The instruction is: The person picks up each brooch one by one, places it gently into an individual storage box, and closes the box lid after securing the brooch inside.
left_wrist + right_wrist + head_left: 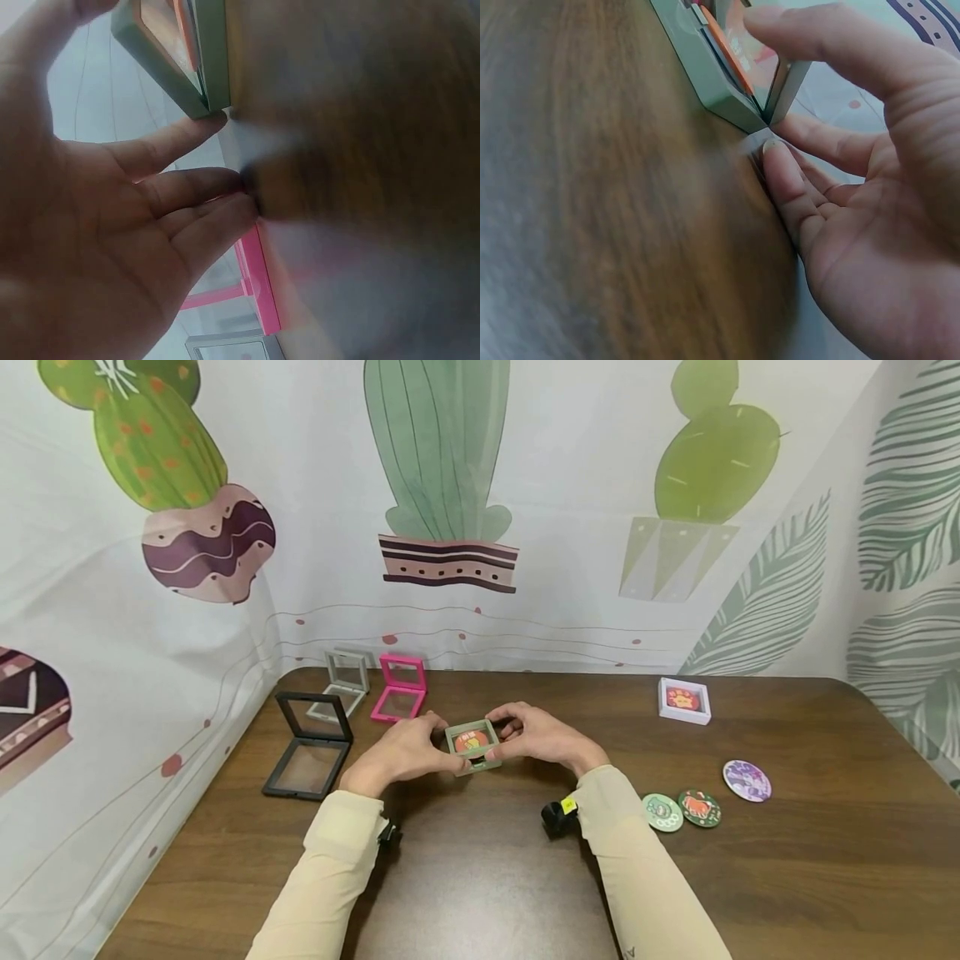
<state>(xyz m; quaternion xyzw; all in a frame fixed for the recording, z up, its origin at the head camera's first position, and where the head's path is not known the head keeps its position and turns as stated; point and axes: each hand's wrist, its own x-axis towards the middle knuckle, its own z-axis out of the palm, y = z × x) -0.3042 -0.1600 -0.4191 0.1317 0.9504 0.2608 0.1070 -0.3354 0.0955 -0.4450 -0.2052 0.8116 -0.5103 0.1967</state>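
Observation:
Both hands hold a small sage-green display frame (467, 726) between them at the middle of the table. A round red-orange badge (471, 742) shows behind its clear window. The left hand (405, 749) has its thumb at the near edge and its index fingertip at the far left corner. On the opposite side, the right hand (543, 735) grips likewise with thumb and index finger. Seen from the right wrist, the green frame (697, 79) is parted in a narrow V, with the orange badge (724, 45) between its halves. The left wrist view shows the same gap.
Open black (273, 781), pink (386, 659) and grey (366, 670) frames stand at the left. A white frame (684, 714) with a red badge lies back right. Nearer are purple (747, 781), dark green (699, 808) and pale green (662, 812) badges, the last beside the right sleeve.

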